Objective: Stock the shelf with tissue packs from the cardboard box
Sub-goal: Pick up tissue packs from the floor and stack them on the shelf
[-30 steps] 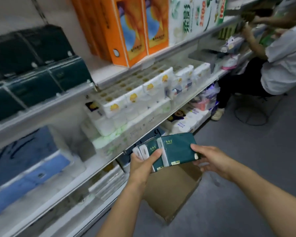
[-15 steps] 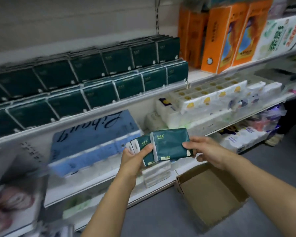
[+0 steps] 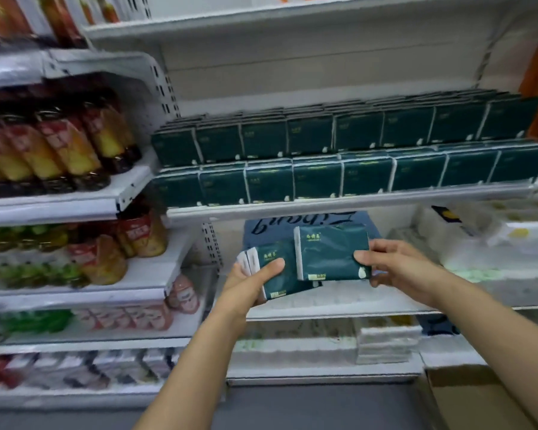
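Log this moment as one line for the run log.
left hand: holds packs | right hand: pinches top pack | shelf: two rows stocked

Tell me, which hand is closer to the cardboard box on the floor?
The right hand. The cardboard box sits at the lower right, below that arm. The left hand is farther off to the left. Both hold green tissue packs.

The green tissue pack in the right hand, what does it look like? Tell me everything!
The front tissue pack is a dark green, glossy, soft wrapper with a white strip down its left edge and small gold lettering near the top. The right hand pinches its right end. It is held nearly level, below the shelf of matching packs, overlapping the packs in the left hand.
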A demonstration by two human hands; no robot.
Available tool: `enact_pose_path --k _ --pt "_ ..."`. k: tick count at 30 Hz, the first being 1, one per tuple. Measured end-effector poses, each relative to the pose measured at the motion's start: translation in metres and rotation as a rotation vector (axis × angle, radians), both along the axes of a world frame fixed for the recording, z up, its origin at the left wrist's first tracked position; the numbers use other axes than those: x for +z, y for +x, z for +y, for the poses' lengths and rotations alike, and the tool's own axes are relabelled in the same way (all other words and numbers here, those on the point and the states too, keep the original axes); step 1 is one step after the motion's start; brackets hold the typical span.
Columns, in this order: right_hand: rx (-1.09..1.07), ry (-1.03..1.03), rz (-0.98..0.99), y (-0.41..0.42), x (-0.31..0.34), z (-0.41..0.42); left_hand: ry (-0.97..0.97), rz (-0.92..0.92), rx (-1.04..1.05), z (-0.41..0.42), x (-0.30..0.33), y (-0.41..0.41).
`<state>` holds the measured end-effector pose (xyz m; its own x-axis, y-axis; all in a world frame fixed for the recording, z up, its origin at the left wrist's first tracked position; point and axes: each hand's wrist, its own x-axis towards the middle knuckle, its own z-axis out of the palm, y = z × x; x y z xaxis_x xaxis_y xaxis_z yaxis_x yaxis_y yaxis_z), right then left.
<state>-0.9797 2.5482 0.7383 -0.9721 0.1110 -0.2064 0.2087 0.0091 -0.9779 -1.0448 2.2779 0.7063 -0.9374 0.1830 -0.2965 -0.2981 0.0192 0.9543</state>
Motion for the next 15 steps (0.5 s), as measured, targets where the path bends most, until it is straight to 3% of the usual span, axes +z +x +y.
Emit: enact_pose_path --k 9,15 --pt "0.076 -0.033 0.126 -0.091 0.034 -0.068 0.118 0.062 0.206 -0.089 0.037 -0.034" --pt "0.066 0.062 0.208 -0.154 0.066 -0.096 0.168 0.068 0.346 -0.109 0.052 -0.066"
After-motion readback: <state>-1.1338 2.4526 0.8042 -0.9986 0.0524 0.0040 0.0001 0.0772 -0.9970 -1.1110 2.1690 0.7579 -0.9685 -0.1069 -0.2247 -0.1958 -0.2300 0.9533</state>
